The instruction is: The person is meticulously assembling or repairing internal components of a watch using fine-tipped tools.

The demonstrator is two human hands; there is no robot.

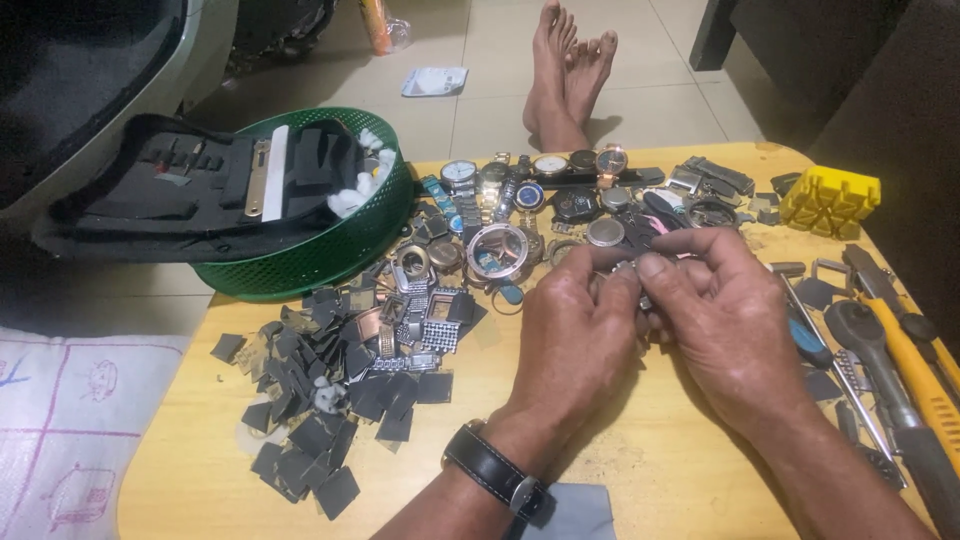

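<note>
Fingers: left hand (575, 335) and right hand (722, 315) are pinching a small silver metal watch part (630, 272).
Axis: too small to tell.
Packaging: flat white square packet (434, 81) is lying on the floor tiles beyond the table.

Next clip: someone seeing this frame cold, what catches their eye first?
Both hands, the left hand and right hand, pinch a small metal watch part at the table's middle. To their left sprawls a heap of dark square pieces and watch cases, with a green basket behind it. A yellow block sits far right.

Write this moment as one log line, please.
left hand: pinches small metal part | right hand: pinches same part | around: watches, dark squares, green basket, tools
</note>
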